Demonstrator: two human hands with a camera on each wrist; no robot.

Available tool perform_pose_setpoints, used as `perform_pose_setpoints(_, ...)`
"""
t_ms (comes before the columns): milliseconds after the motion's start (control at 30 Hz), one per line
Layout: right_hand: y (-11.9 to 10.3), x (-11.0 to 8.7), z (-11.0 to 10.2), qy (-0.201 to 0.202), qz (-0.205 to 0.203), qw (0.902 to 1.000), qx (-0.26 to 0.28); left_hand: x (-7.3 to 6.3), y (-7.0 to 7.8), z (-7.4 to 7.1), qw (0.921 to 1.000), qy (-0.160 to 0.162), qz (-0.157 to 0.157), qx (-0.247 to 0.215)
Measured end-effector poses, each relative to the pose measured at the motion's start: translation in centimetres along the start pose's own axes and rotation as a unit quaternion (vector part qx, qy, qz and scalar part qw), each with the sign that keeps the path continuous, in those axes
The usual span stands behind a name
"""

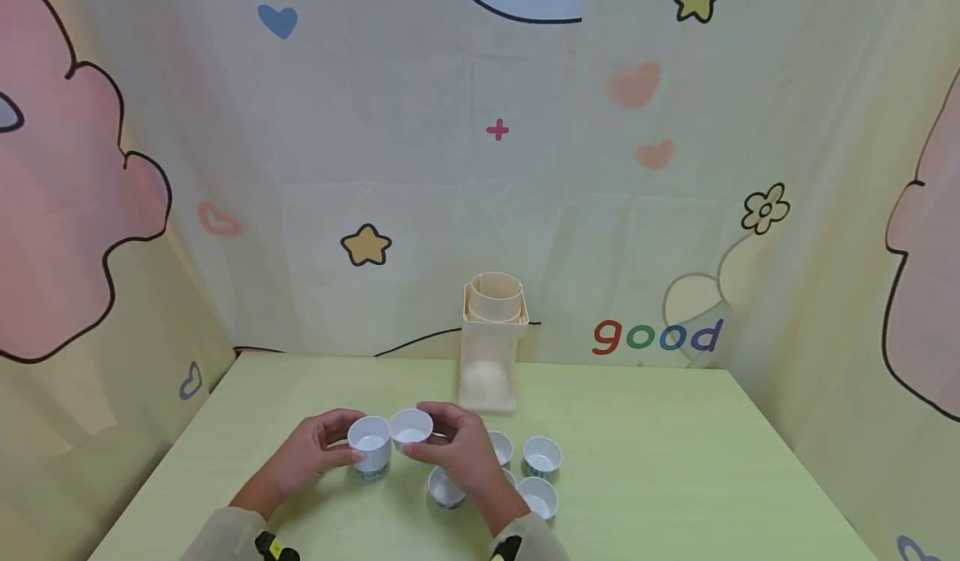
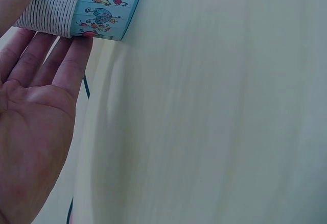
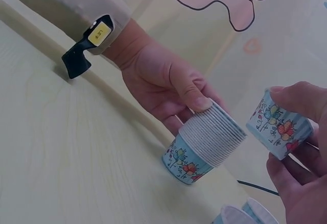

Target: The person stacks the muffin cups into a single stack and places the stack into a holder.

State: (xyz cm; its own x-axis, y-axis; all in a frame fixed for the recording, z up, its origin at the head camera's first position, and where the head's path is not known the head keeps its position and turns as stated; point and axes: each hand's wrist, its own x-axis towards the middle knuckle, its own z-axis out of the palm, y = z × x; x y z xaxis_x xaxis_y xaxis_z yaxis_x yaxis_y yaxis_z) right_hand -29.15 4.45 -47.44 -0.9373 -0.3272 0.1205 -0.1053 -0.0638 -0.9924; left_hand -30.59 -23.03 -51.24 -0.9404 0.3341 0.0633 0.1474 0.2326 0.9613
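Note:
My left hand (image 1: 313, 451) grips a nested stack of paper cups (image 3: 208, 138), thumb on one side and fingers on the other. The stack's white rims are tightly layered above a blue flowered bottom cup. A single paper cup (image 3: 281, 127) is pinched between the thumb and fingers of my right hand (image 1: 467, 451). In the head view this cup (image 1: 411, 428) is right beside the top of the stack, mouth up. The left wrist view shows the left palm (image 2: 38, 127) and part of the stack (image 2: 104, 9).
Several upright paper cups (image 1: 542, 458) stand on the light green table (image 1: 675, 461), some partly hidden by the right hand and forearm. A tall cream holder (image 1: 487, 369) with a round tube on top stands at the back middle. Behind it hangs a printed cloth (image 1: 420, 127).

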Motion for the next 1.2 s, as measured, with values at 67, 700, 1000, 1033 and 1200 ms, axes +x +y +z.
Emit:
perform_pose_setpoints(67,0.0,0.1,0.2,-0.001,0.000,1.0000,-0.001,0.0,0.0,0.0,1.0000,0.002,-0.004,0.003)
perform_pose_setpoints(700,0.3,1.4,1.7,-0.020,-0.013,0.9995,-0.019,-0.1,0.1,0.0,1.0000,-0.004,-0.001,-0.003)
perform_pose_setpoints(1000,0.2,1.9,2.5,-0.024,-0.017,0.9993,-0.021,-0.1,0.1,-0.1,1.0000,-0.004,0.007,0.002)
perform_pose_setpoints(1033,0.1,2.0,2.6,-0.025,-0.017,0.9993,-0.021,-0.1,0.2,-0.1,0.9999,-0.004,0.009,0.004)
perform_pose_setpoints(1200,0.1,2.4,2.9,-0.027,-0.018,0.9989,-0.033,-0.1,0.2,-0.1,0.9999,-0.002,0.008,0.011)
